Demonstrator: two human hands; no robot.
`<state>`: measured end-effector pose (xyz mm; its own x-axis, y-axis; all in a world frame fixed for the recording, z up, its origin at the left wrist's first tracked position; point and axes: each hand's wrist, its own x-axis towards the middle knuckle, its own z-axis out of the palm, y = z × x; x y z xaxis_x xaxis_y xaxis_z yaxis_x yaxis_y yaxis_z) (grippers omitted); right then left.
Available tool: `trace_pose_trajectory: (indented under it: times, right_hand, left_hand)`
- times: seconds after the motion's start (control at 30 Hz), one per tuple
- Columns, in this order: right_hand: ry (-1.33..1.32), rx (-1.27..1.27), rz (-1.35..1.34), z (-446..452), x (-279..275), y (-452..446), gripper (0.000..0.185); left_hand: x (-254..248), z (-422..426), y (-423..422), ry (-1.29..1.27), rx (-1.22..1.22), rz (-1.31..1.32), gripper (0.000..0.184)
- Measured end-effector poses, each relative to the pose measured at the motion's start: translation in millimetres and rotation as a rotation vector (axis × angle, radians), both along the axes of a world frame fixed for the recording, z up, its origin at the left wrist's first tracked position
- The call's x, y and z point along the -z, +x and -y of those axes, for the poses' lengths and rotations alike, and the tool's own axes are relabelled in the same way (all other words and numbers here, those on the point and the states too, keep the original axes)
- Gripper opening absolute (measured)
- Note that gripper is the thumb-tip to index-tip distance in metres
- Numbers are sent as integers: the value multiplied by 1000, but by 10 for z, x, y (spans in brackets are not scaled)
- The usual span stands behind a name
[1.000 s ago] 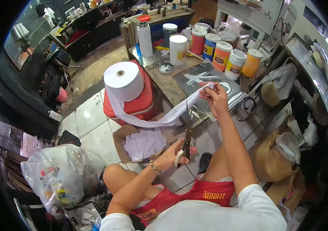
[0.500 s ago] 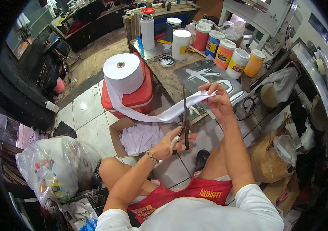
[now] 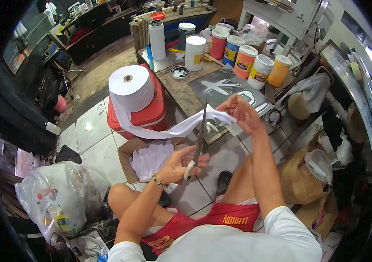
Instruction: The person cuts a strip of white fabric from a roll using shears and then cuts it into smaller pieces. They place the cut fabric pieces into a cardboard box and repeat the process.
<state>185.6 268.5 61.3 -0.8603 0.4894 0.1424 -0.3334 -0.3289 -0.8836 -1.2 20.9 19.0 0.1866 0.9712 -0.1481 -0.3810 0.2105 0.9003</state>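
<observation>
My left hand (image 3: 179,165) grips large dark scissors (image 3: 200,135) with a whitish wrapped handle. Their blades point up, appear nearly edge-on, and cross in front of a white fabric strip (image 3: 175,131). At the strip's free end, my right hand (image 3: 242,114) has its fingers bent around the cloth, partly hiding the hold. From there the strip sags leftward to a big white roll (image 3: 129,98), which stands on a red cooler box (image 3: 157,109). Below the strip, a cardboard box (image 3: 127,163) contains white cloth pieces (image 3: 151,159).
On the low wooden table (image 3: 168,78) are several paint jars (image 3: 245,61), a white bottle (image 3: 156,41), an open lid (image 3: 179,72) and a dark printed panel (image 3: 203,87). A stuffed clear plastic bag (image 3: 55,196) lies left; a brown carton (image 3: 301,179) stands right.
The scissors have turned edge-on and shifted slightly left with my left hand. Near my right hand the strip's end has loosened and folded, and the whole view has shifted a little.
</observation>
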Motion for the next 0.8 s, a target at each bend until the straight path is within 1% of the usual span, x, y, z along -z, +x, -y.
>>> trace_pose_trajectory:
  times: [0.03,0.1,0.2,0.27,0.3,0.37,0.4,0.43,0.47,0.5,0.53,0.57,0.6,0.63,0.67,0.7,0.77,0.8]
  right_hand:
    - [3,6,0,10,-2,5,42]
    - [102,56,174,47,-5,8,43]
    - [182,110,247,133,7,-62,42]
    - [269,141,295,138,73,-93,38]
    - [279,155,297,142,83,-101,38]
    - [378,57,389,164,83,-100,38]
    - [427,40,442,158,121,-100,38]
    - [482,41,503,144,124,-87,38]
    - [529,70,563,192,42,-94,38]
    - [474,40,521,257,-99,-52,37]
    - [427,61,430,227,107,-119,37]
    - [445,43,407,205,191,-171,36]
    - [399,18,356,260,129,-186,35]
    - [402,-16,304,271,126,-217,33]
    - [343,-1,278,327,135,-259,29]
    - [346,15,277,339,157,-278,29]
    - [378,15,135,350,206,-331,27]
    - [432,28,108,349,208,-354,28]
  left_hand:
    - [-18,8,7,5,13,-11,86]
    - [-12,13,26,13,34,-22,86]
    - [30,6,53,-3,52,-5,86]
    - [68,1,61,5,51,-13,74]
    - [81,1,65,17,63,-12,74]
    - [116,2,85,-19,12,-2,77]
    - [147,11,101,-2,-16,4,75]
    - [239,-19,70,-99,15,238,74]
    - [227,-42,56,-126,56,268,71]
    - [156,-37,100,-123,15,224,70]
    - [365,-48,16,-158,58,280,72]
    - [381,-36,92,3,-50,98,53]
    - [163,-28,131,110,-11,-12,68]
    - [106,-35,138,-25,-46,33,81]
    - [39,-27,167,-10,-57,22,81]
    - [8,-22,189,3,-78,10,82]
    - [18,-33,176,5,-82,6,81]
    - [13,-28,171,3,-95,6,80]
